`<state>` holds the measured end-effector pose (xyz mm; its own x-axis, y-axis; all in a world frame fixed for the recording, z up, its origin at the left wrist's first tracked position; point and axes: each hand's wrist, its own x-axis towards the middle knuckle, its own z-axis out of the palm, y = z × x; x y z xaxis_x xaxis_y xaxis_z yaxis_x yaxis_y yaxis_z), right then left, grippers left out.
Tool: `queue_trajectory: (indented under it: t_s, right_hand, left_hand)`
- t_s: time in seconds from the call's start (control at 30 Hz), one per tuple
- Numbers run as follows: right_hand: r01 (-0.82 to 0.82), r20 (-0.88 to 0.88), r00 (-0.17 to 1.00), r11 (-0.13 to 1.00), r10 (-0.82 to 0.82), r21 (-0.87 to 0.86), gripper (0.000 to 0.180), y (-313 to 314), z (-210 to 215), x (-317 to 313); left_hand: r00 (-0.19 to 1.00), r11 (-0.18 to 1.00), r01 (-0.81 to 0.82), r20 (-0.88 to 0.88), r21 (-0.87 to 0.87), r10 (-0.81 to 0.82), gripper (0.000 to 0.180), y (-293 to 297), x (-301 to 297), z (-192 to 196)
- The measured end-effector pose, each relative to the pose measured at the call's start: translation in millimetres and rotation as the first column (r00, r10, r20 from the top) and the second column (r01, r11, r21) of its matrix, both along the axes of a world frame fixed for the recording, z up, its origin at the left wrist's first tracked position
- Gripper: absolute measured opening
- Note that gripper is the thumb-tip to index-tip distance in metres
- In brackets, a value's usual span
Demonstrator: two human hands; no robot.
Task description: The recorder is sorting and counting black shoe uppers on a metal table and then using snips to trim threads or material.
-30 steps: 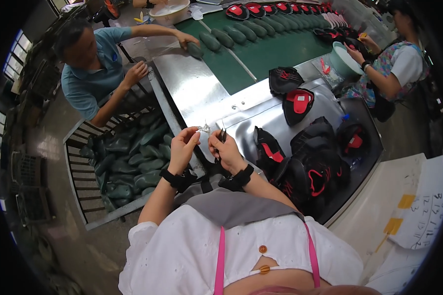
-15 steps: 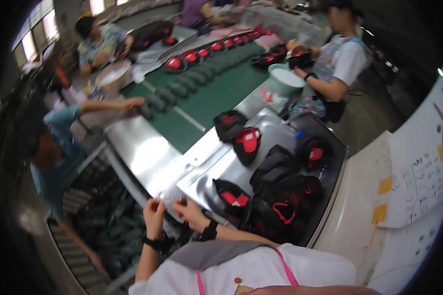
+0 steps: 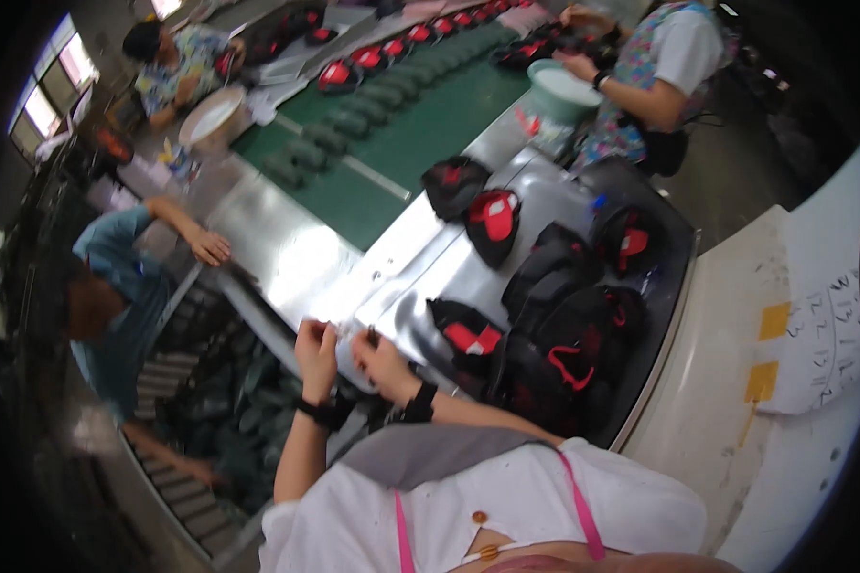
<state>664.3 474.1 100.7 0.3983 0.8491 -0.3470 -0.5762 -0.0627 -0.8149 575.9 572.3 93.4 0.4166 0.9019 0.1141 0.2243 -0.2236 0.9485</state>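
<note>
My left hand [image 3: 316,363] is raised over the near edge of the metal table, fingers pinched together. Close to its right is my right hand [image 3: 382,366], also closed, with a small dark tip at its fingers. Something small and pale shows between the two hands, too blurred to name. Each wrist wears a black band. Right of my hands, black pieces with red patches, like shoe uppers [image 3: 468,331], lie on a metal tray [image 3: 406,320]. A black piece with a red loop [image 3: 569,368] lies in the heap nearest me.
A green conveyor [image 3: 382,158] carries rows of dark green foot-shaped forms [image 3: 306,153]. At left, a co-worker [image 3: 115,277] leans over a slatted bin of dark green forms [image 3: 244,401]. Another co-worker [image 3: 659,91] stands beside a pale green basin [image 3: 562,91]. Marked paper [image 3: 827,353] lies at right.
The view has shifted, and my hands stay close together, still pinched. The left co-worker's upper hand has left the forms on the conveyor and now rests at the metal table's edge.
</note>
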Motion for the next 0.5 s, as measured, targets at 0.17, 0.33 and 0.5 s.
queue_trajectory:
  t_s: [0.17,0.33,0.5]
  right_hand:
    - [0.299,-0.135,0.949,0.950,-0.286,0.086,0.012,0.5,-10.9,7.3]
    - [0.274,-0.108,0.958,0.958,-0.265,0.085,0.012,-0.9,-6.4,1.2]
    - [0.055,0.108,0.993,0.998,-0.051,-0.031,0.026,0.2,-18.0,-1.2]
  left_hand:
    - [0.949,0.936,0.151,0.312,-0.317,-0.047,0.011,-17.0,16.5,30.1]
    - [0.960,0.942,0.083,0.281,-0.326,0.013,0.013,-20.9,6.9,24.1]
    - [0.971,0.981,0.012,0.235,-0.196,0.035,0.014,-14.8,4.2,21.2]
